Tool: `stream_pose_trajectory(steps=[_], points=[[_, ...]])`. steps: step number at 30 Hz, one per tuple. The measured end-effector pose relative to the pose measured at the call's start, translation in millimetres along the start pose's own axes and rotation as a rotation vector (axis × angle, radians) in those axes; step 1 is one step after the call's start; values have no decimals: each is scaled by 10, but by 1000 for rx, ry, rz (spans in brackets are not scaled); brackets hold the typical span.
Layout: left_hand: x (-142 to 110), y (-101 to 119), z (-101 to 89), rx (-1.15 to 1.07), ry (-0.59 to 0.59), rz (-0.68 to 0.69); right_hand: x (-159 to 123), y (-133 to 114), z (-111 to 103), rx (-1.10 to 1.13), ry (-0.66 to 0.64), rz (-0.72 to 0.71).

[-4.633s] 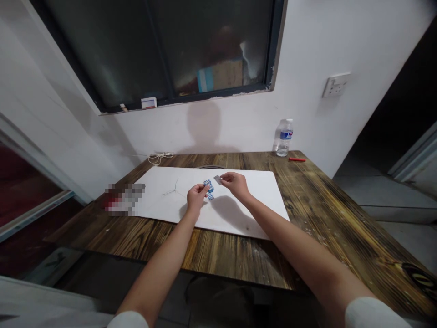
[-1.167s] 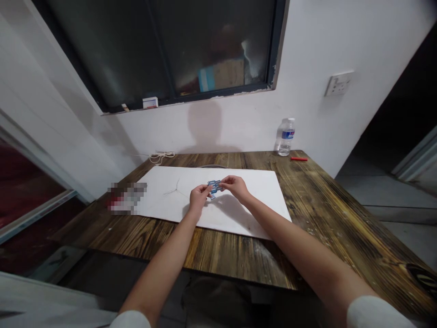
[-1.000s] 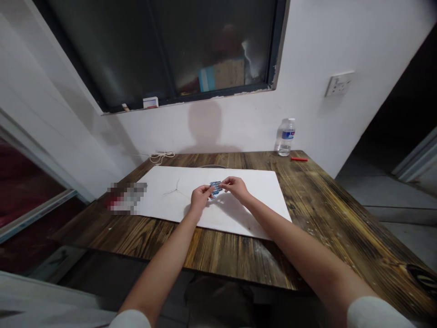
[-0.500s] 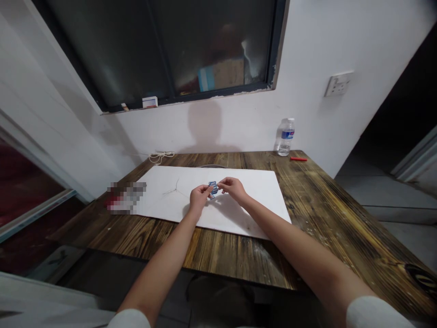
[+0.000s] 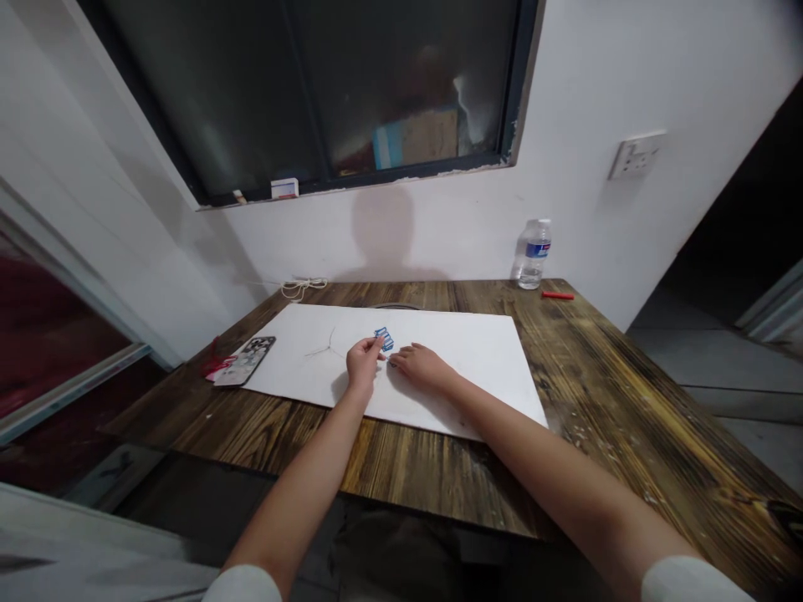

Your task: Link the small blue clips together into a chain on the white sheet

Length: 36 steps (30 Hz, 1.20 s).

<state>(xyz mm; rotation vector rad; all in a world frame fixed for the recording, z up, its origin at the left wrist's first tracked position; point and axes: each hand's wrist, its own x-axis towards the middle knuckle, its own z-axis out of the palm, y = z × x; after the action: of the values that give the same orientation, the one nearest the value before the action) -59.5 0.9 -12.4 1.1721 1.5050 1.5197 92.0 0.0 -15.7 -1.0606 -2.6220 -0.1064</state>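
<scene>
Left hand [image 5: 364, 365] touches linked blue paper clips [image 5: 384, 339], grip cannot be confirmed; right hand [image 5: 423, 368] lies flat, open and apart from them, on the white board [image 5: 470, 359].

Table [image 5: 427, 485] against wall. Sheet [image 5: 464, 393] on table, mid-surface. Paper clips [image 5: 384, 339] over sheet, just behind left hand [image 5: 362, 365]; right hand [image 5: 421, 368] on sheet, right of them. Phone [image 5: 243, 361] on table, just left of sheet. Bottle [image 5: 532, 255] at back right of table, stick [image 5: 558, 295] right of it. Cord [image 5: 304, 288] at back left. Window [image 5: 351, 92] on wall above table; socket [image 5: 636, 155] right of it.
</scene>
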Motion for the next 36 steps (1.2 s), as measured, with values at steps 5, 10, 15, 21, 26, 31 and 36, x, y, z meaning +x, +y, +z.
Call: stream_pose_trajectory(steps=[5,10,15,21,26,31,36], points=[[6,-11,-6,-8,2,15,51,-2,45,-109,11,-84],[7,15,-8,-31,23,12,57,-1,96,-163,1,-94],[-2,44,-7,-34,35,5,35,29,104,-139,45,-59],[-11,56,-14,-12,23,-19,-13,136,88,150,228,170],[-1,56,-10,-50,-20,-6,-25,207,9,467,543,304],[-23,62,19,-41,-91,3,3,122,-83,575,738,281],[-73,101,36,-58,-184,-3,19,45,-61,581,693,96]])
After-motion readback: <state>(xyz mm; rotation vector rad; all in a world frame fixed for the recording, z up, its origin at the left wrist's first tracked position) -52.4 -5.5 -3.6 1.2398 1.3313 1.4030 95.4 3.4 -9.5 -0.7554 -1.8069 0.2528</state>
